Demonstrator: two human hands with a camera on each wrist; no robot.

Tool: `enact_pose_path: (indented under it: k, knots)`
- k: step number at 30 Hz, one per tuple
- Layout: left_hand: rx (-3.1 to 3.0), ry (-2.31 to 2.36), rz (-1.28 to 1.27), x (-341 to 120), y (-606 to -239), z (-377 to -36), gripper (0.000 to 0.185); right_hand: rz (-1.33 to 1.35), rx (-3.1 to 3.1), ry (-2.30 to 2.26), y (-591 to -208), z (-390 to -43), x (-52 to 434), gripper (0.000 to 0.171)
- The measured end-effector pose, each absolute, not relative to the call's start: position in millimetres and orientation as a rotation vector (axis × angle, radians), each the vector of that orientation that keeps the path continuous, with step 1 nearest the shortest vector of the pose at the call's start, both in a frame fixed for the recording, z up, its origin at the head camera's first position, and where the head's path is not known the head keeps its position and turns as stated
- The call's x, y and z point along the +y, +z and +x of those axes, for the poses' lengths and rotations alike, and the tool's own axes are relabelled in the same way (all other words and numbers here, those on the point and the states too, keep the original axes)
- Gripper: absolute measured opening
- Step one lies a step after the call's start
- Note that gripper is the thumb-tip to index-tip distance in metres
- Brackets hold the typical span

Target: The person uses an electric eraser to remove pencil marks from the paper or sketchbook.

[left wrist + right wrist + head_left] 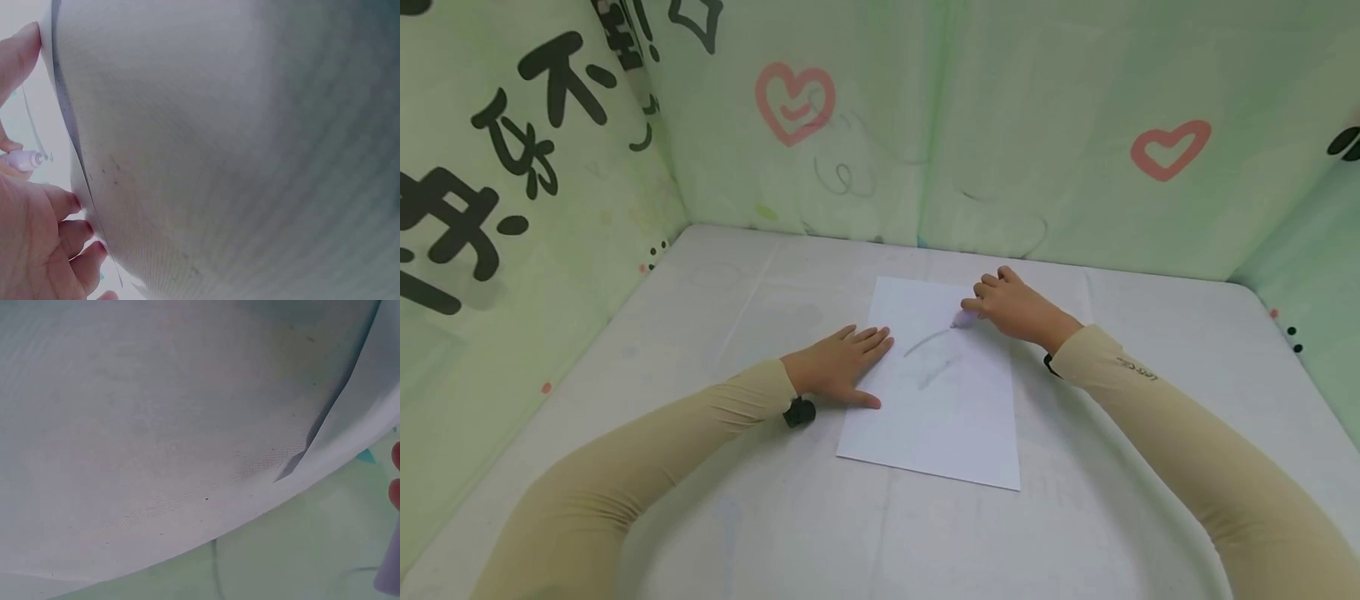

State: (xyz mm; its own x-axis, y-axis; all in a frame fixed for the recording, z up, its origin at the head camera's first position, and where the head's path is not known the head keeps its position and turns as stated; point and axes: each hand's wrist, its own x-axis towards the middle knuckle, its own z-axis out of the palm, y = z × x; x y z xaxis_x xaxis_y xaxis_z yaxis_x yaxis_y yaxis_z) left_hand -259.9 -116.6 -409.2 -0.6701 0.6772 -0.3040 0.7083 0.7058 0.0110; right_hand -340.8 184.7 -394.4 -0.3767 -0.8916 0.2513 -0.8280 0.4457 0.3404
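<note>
A sheet of white paper (pixel 970 425) lies on the white table, with a curved grey line (pixel 927 340) and fainter smudged strokes below it. My left hand (pixel 842 362) rests spread on the paper's left edge; its fingers (pixel 78 234) also show in the left wrist view. Near the paper's upper right, my right hand (pixel 1018 308) pinches a pale purple marker (pixel 964 318), its tip at the end of the curved line. The marker's back end (pixel 389 575) shows at the right edge of the right wrist view, beside fingertips (pixel 395 492).
The table (pixel 737 517) has a pale cover and stretches out around the paper. Green printed curtains (pixel 1037 100) with hearts and black lettering stand behind and to both sides. A dark wrist device (pixel 800 412) sits under the left cuff.
</note>
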Motion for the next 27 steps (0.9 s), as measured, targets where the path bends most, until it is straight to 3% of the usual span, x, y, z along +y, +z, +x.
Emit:
enact_pose_path:
  k: [12,27]
  knots:
    - [2.634,-0.153,1.105,-116.5,-409.2,-259.8,0.096,1.439,-2.38,-0.304,-394.2,-339.3,182.6,0.017]
    - [2.629,-0.159,1.091,-115.3,-408.7,-258.0,0.095,1.393,-2.413,-0.334,-393.2,-338.2,182.7,0.019]
